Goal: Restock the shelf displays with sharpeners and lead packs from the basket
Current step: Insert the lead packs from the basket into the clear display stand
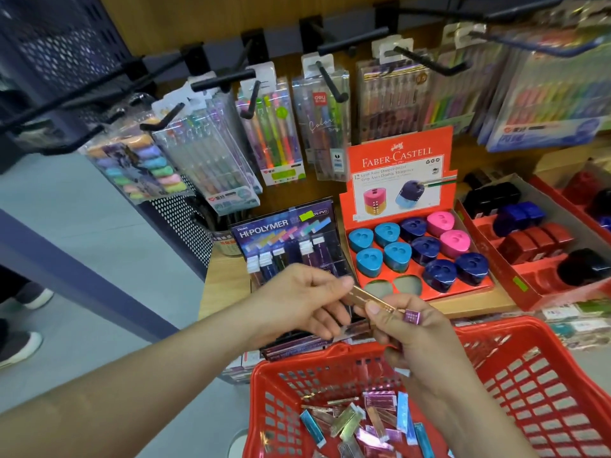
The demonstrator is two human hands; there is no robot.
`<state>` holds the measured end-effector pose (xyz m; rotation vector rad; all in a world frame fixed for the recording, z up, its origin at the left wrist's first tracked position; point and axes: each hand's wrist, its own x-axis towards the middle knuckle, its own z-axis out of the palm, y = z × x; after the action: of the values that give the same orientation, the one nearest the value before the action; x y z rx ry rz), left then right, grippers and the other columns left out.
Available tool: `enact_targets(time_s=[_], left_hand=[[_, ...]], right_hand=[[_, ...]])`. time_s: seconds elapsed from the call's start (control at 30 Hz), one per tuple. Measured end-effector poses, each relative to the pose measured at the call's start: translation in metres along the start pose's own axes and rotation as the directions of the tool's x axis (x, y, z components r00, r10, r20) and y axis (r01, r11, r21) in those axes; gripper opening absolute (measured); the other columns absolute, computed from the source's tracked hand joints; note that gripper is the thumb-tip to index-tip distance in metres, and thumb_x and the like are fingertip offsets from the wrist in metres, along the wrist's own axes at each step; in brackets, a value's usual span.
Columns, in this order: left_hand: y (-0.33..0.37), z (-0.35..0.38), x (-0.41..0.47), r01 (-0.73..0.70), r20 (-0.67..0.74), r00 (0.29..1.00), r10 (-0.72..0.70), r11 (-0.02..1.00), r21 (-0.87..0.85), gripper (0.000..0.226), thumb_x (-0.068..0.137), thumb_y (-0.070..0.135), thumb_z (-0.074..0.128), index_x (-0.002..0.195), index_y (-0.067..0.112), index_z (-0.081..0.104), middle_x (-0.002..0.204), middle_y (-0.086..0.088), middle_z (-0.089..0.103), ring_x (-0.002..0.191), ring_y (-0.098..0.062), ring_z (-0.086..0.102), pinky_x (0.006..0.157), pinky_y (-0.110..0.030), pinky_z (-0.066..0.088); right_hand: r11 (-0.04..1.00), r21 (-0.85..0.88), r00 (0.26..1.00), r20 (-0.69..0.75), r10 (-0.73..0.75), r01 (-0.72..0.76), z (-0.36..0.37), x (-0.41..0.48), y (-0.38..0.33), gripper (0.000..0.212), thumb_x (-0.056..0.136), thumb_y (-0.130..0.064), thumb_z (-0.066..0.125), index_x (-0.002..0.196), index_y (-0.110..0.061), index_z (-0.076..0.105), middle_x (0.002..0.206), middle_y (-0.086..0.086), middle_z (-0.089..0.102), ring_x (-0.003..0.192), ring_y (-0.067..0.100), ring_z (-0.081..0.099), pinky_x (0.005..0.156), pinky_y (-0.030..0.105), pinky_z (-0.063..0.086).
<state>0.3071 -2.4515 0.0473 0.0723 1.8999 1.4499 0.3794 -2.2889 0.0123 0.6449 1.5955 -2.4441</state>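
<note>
My left hand [305, 300] and my right hand [408, 328] meet above the red basket [515, 368], both pinching a gold lead pack [367, 297]. A pink lead pack [412, 316] sticks out of my right hand as well. Several gold, pink and blue lead packs [363, 421] lie loose in the basket's bottom. Behind my hands stands the dark Hi-Polymer lead display [291, 236] with upright packs in its slots. To its right, the red Faber-Castell sharpener box [400, 166] holds blue, navy and pink sharpeners [413, 246], with two front holes empty.
Black hooks [330, 84] with hanging pen packs jut out above the shelf at head height. A red tray [542, 259] of black, blue and red sharpeners sits at the right. A perforated dark panel [178, 219] and grey floor lie left, with someone's shoes [16, 345] there.
</note>
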Motion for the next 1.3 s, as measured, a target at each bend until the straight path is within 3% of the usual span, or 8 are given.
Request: enact_targets(time_s=[0.13, 0.27, 0.43, 0.53, 0.63, 0.83, 1.07, 1.3], left_hand=[[-0.017, -0.001, -0.006, -0.055, -0.094, 0.994, 0.048, 0.996, -0.068, 0.031, 0.082, 0.030, 0.064, 0.097, 0.005, 0.073, 0.079, -0.012, 0.069, 0.066, -0.016, 0.065, 0.062, -0.021, 0.056], [-0.020, -0.010, -0.013, -0.132, -0.231, 0.966, 0.116, 0.990, -0.057, 0.014, 0.080, 0.013, 0.071, 0.091, 0.005, 0.074, 0.082, -0.018, 0.072, 0.068, -0.017, 0.067, 0.061, -0.020, 0.056], [-0.010, -0.051, -0.018, -0.177, -0.488, 0.844, 0.223, 0.974, 0.138, 0.011, 0.084, 0.004, 0.067, 0.083, 0.013, 0.074, 0.074, -0.010, 0.073, 0.065, -0.015, 0.067, 0.063, -0.021, 0.057], [-0.008, -0.085, -0.021, -0.129, -0.575, 0.763, 0.296, 0.941, 0.314, 0.015, 0.086, 0.005, 0.066, 0.085, 0.018, 0.073, 0.070, -0.004, 0.072, 0.066, -0.013, 0.068, 0.064, -0.019, 0.056], [-0.011, -0.104, -0.024, -0.047, -0.617, 0.706, 0.348, 0.892, 0.449, 0.008, 0.087, 0.009, 0.067, 0.091, 0.013, 0.072, 0.071, -0.002, 0.071, 0.064, -0.011, 0.069, 0.063, -0.016, 0.055], [-0.027, -0.108, -0.021, 0.081, -0.556, 0.693, 0.459, 0.717, 0.693, 0.007, 0.087, 0.021, 0.069, 0.091, 0.020, 0.074, 0.070, 0.005, 0.070, 0.070, -0.017, 0.068, 0.073, -0.036, 0.057], [-0.038, -0.103, -0.012, 0.042, -0.358, 0.700, 0.618, 0.465, 0.885, 0.015, 0.089, 0.026, 0.065, 0.098, 0.017, 0.074, 0.092, 0.004, 0.071, 0.086, -0.013, 0.063, 0.083, -0.027, 0.049], [-0.047, -0.101, 0.000, 0.076, -0.278, 0.739, 0.614, 0.333, 0.940, 0.017, 0.091, 0.026, 0.062, 0.099, 0.015, 0.071, 0.091, -0.001, 0.066, 0.086, -0.020, 0.060, 0.078, -0.032, 0.048]], right_hand=[[0.998, -0.066, 1.000, 0.014, 0.002, -0.001, 0.004, 0.001, 0.008, 0.013, 0.081, -0.006, 0.072, 0.079, -0.008, 0.059, 0.050, -0.001, 0.045, 0.042, 0.004, 0.036, 0.039, 0.018, 0.022], [0.998, -0.052, 0.996, 0.074, 0.045, -0.041, 0.012, -0.002, 0.011, 0.006, 0.083, -0.008, 0.070, 0.087, -0.007, 0.065, 0.065, 0.004, 0.068, 0.047, 0.004, 0.040, 0.040, 0.018, 0.025], [0.889, 0.393, 0.969, 0.168, 0.181, -0.234, 0.011, 0.003, 0.008, 0.040, 0.081, 0.020, 0.041, 0.104, -0.008, 0.057, 0.108, 0.027, 0.069, 0.077, 0.021, 0.064, 0.050, 0.023, 0.045], [0.861, 0.455, 0.965, 0.222, 0.138, -0.227, 0.006, 0.003, 0.007, 0.054, 0.077, 0.024, 0.041, 0.117, -0.008, 0.057, 0.110, 0.032, 0.066, 0.099, 0.033, 0.070, 0.063, 0.031, 0.059], [0.854, 0.487, 0.971, 0.225, 0.083, -0.185, 0.008, 0.002, 0.006, 0.058, 0.075, 0.018, 0.046, 0.127, -0.007, 0.053, 0.108, 0.032, 0.067, 0.098, 0.037, 0.070, 0.073, 0.040, 0.061], [0.907, 0.366, 0.966, 0.222, 0.134, -0.210, 0.012, -0.001, 0.011, 0.039, 0.081, 0.004, 0.052, 0.119, -0.001, 0.060, 0.109, 0.015, 0.073, 0.091, 0.030, 0.073, 0.065, 0.036, 0.062], [0.924, 0.321, 0.967, 0.207, 0.145, -0.208, 0.018, -0.005, 0.012, 0.026, 0.086, 0.004, 0.052, 0.110, -0.001, 0.062, 0.085, 0.014, 0.074, 0.083, 0.030, 0.074, 0.053, 0.024, 0.058], [0.956, 0.238, 0.959, 0.264, 0.107, -0.172, 0.023, -0.008, 0.013, 0.047, 0.074, -0.001, 0.062, 0.117, -0.020, 0.065, 0.074, 0.009, 0.061, 0.083, 0.034, 0.074, 0.054, 0.031, 0.060]])
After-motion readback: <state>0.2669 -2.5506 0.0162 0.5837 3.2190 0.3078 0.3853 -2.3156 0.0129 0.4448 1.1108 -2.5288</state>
